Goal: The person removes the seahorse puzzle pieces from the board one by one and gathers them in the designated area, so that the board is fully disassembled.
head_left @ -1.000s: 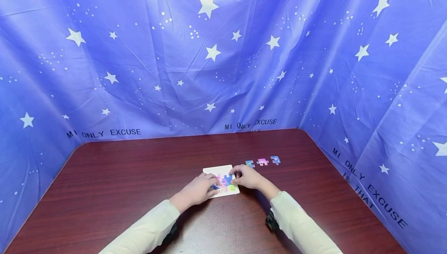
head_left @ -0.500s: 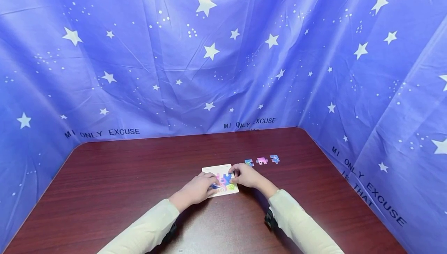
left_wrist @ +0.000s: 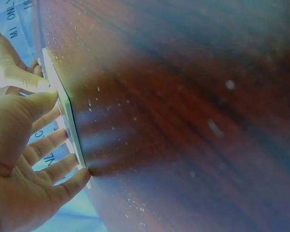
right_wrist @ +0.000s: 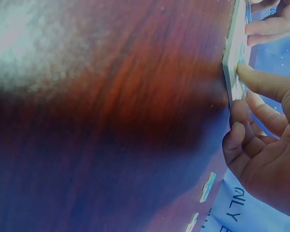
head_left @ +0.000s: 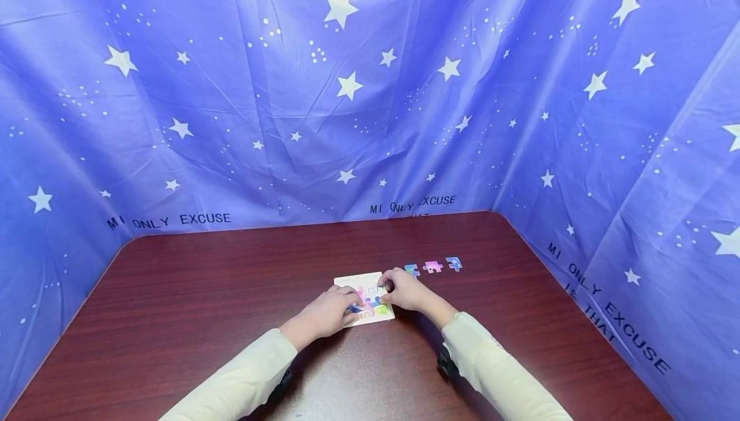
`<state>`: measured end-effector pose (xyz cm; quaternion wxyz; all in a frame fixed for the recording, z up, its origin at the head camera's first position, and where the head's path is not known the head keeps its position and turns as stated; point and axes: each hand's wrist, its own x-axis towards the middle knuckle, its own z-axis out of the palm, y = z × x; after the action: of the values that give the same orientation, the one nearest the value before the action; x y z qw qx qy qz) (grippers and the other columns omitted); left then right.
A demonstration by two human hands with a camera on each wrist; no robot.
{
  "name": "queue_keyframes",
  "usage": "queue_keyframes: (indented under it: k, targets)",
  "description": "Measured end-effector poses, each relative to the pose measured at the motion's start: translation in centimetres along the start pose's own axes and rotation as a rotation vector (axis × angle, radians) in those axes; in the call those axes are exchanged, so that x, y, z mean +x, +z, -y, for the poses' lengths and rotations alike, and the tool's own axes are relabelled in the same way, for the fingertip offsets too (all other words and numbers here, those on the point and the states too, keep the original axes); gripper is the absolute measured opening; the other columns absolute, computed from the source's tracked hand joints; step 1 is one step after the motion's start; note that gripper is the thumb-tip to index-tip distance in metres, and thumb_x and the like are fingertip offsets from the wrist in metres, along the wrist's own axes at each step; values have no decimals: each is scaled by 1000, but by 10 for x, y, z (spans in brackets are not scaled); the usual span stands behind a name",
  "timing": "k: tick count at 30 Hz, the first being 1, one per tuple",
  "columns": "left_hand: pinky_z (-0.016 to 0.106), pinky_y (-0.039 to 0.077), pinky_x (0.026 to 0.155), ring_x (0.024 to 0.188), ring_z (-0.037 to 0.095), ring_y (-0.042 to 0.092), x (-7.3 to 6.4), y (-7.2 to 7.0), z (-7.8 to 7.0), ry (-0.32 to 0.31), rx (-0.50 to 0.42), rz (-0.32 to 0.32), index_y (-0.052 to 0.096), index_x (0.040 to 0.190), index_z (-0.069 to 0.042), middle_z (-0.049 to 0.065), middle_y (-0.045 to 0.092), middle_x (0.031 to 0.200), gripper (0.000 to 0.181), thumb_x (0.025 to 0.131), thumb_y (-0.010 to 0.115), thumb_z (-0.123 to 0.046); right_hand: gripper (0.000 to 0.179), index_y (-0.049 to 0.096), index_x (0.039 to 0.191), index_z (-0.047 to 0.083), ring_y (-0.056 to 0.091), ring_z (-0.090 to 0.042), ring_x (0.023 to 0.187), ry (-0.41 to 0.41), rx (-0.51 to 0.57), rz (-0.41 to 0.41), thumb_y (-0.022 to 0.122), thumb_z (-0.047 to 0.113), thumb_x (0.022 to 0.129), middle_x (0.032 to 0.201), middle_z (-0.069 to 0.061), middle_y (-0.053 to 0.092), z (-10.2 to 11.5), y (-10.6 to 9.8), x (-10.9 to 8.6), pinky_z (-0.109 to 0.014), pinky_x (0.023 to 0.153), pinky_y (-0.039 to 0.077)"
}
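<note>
A small white puzzle board (head_left: 345,281) with pink, blue and green pieces lies on the dark red table. My left hand (head_left: 325,313) rests on its left side, fingers reaching over the pink part; in the left wrist view the fingers (left_wrist: 50,140) are spread along the board. At the board's right side, my right hand (head_left: 406,290) pinches a blue puzzle piece (head_left: 378,301) between thumb and index finger, mostly covered by the fingertips. The right wrist view has the right thumb (right_wrist: 266,79) right at the board's edge, the other fingers curled below.
Three loose puzzle pieces lie in a row beyond my right hand: a blue-green one (head_left: 411,270), a pink one (head_left: 432,267) and a blue one (head_left: 455,263). A blue curtain (head_left: 260,87) with white stars hangs round the table (head_left: 231,279).
The blue piece under my right fingertips has shifted, and a pale outlined area of the board now shows above it. My left hand has stayed in place.
</note>
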<state>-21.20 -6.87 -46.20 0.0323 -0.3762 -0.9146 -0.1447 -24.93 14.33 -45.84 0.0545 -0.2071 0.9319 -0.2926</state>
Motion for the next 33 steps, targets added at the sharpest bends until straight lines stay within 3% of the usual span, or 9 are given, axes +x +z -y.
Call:
queue_keyframes:
  k: [23,33]
  targets:
    - [43,47,90,102,25,57,2,1,1,-7,-3,14,63,99,-12,6,62,114,15,88,64,-23,22,64,92,3,49,-15,75,-14,-51,8,76,7,74,77,-3,54,1,-2,-2,-27,70,41]
    - [43,47,91,102,27,58,3,-1,0,-10,2,22,64,101,-12,7,61,113,17,89,63,-23,23,64,93,5,46,-12,71,-45,-173,-14,75,12,74,79,-2,51,4,-2,-4,-28,67,40]
